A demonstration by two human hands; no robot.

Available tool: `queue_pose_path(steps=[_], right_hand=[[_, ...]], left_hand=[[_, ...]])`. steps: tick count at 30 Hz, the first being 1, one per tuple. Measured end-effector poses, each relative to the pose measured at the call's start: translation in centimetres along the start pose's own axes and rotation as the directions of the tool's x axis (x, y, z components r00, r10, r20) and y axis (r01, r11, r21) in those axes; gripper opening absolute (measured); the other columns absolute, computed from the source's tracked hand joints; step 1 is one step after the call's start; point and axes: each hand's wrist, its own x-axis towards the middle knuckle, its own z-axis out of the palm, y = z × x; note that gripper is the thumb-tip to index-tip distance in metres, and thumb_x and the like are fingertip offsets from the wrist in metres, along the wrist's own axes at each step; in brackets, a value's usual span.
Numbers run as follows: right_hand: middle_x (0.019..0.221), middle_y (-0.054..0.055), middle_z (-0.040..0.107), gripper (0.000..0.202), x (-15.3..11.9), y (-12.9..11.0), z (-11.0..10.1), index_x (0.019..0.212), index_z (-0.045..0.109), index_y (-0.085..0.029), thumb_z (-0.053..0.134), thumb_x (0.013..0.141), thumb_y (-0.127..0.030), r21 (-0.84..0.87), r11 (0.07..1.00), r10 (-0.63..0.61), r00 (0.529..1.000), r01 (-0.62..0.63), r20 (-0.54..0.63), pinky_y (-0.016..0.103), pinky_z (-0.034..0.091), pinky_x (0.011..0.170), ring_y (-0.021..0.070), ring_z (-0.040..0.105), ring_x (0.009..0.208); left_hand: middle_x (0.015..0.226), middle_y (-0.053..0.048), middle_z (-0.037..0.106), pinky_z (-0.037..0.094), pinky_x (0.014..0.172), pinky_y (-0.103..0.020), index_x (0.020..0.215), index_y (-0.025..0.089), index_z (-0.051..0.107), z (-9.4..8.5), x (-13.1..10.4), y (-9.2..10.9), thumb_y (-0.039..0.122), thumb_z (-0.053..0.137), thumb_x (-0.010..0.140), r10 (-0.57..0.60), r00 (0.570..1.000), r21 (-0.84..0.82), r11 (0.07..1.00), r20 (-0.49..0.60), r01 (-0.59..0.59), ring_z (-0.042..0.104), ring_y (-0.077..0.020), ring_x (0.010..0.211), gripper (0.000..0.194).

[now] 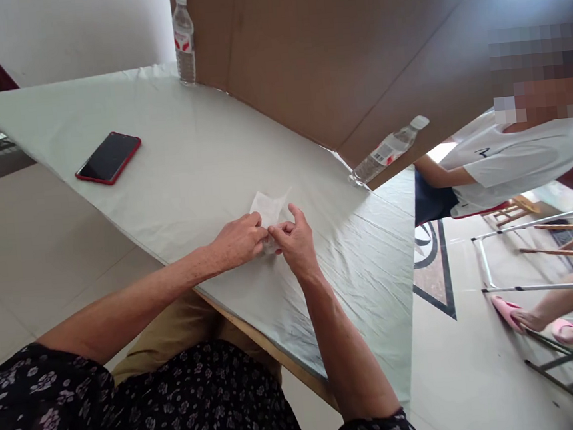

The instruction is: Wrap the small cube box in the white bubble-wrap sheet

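In the head view, a small, thin white sheet [264, 207], tissue or soft film, I cannot tell which, rises a little above the covered table. My left hand [244, 237] reaches in from the left, its fingers closed on the lower part of the sheet. From the right, my right hand [296, 237] pinches the same sheet between thumb and fingers, with one finger raised. The fingertips of both hands almost meet. They partly hide the sheet's lower end, where something reddish shows too small to name.
A pale cloth [177, 177] covers the table. A phone with a red case [110, 158] lies at left. Water bottles, one upright [184, 43] and one tilted [386, 153] in view, stand against a brown cardboard panel [313, 59]. A person in a white shirt [526, 154] is at right.
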Motion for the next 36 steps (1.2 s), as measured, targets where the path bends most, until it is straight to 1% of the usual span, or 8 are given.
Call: queue_pose_path(steps=[5,9,13,16,21,27,31,36], right_hand=[[0.099,0.008,0.076,0.081,-0.6,-0.3,-0.1,0.152,0.035,-0.011,0.062,0.083,-0.042,-0.043,0.999,-0.013,0.996,0.017,0.091,0.029,0.054,0.057,0.0152,0.064,0.064],[0.116,0.011,0.075,0.061,-1.1,-0.2,-0.4,0.148,0.043,-0.016,0.053,0.089,-0.030,-0.194,0.957,-0.174,0.961,0.216,0.215,0.037,0.057,0.077,0.0173,0.068,0.075],[0.127,0.012,0.072,0.067,-1.6,-0.4,-0.4,0.152,0.040,-0.020,0.054,0.086,-0.019,-0.414,0.829,-0.259,0.915,0.376,0.310,0.042,0.055,0.087,0.0230,0.071,0.090],[0.131,0.014,0.070,0.068,-1.9,-0.7,-0.5,0.154,0.036,-0.019,0.048,0.087,-0.015,-0.508,0.744,-0.284,0.894,0.434,0.348,0.044,0.053,0.089,0.0283,0.070,0.103],[0.127,0.010,0.073,0.065,-0.9,-1.1,-1.7,0.150,0.043,-0.020,0.044,0.085,-0.011,-0.427,0.801,-0.250,0.883,0.419,0.397,0.042,0.052,0.089,0.0233,0.070,0.094],[0.106,0.009,0.078,0.053,1.8,0.2,-2.4,0.139,0.053,-0.015,0.051,0.086,-0.023,-0.231,0.915,-0.297,0.939,0.332,0.174,0.035,0.052,0.080,0.0188,0.068,0.089],[0.102,0.008,0.079,0.049,2.6,1.0,-1.5,0.133,0.059,-0.016,0.048,0.085,-0.020,-0.278,0.893,-0.301,0.928,0.355,0.218,0.036,0.051,0.087,0.0190,0.069,0.093],[0.103,0.010,0.077,0.045,3.6,1.6,-1.8,0.126,0.061,-0.016,0.053,0.084,-0.028,-0.204,0.953,-0.224,0.974,0.223,0.019,0.034,0.054,0.076,0.0184,0.067,0.082]], left_hand=[[0.111,-0.011,0.066,0.054,0.081,-0.033,0.122,0.016,0.062,1.2,-0.3,-0.7,0.011,0.053,0.084,-0.050,0.986,-0.229,0.973,-0.160,0.012,0.065,-0.0219,0.096,0.040],[0.114,-0.010,0.066,0.055,0.080,-0.033,0.138,0.016,0.049,1.8,-0.7,-1.0,0.012,0.055,0.081,-0.105,0.961,-0.397,0.918,-0.257,-0.007,0.064,-0.0176,0.086,0.057],[0.105,-0.006,0.066,0.052,0.068,-0.028,0.114,0.015,0.059,1.7,-0.8,-0.8,0.015,0.061,0.076,-0.283,0.923,-0.559,0.824,-0.260,0.095,0.057,-0.0110,0.066,0.038],[0.087,-0.001,0.061,0.052,0.070,-0.030,0.085,0.018,0.058,1.5,-0.5,-0.3,0.020,0.066,0.076,-0.347,0.899,-0.555,0.818,-0.265,0.152,0.055,-0.0125,0.067,0.012],[0.079,-0.001,0.056,0.051,0.075,-0.032,0.068,0.020,0.052,1.2,0.4,0.4,0.019,0.063,0.079,-0.342,0.913,-0.471,0.858,-0.221,0.207,0.057,-0.0160,0.075,0.015],[0.089,-0.004,0.058,0.050,0.073,-0.031,0.084,0.017,0.063,1.3,0.3,0.7,0.014,0.060,0.079,-0.329,0.927,-0.367,0.897,-0.180,0.247,0.057,-0.0163,0.076,0.006],[0.099,-0.005,0.059,0.051,0.077,-0.031,0.123,0.018,0.063,1.3,0.2,0.7,0.015,0.057,0.083,-0.268,0.944,-0.282,0.936,-0.190,0.209,0.060,-0.0184,0.083,0.041],[0.103,-0.008,0.060,0.053,0.077,-0.031,0.106,0.018,0.072,1.5,0.4,0.5,0.017,0.055,0.085,-0.246,0.958,-0.221,0.952,-0.146,0.211,0.063,-0.0198,0.089,0.027]])
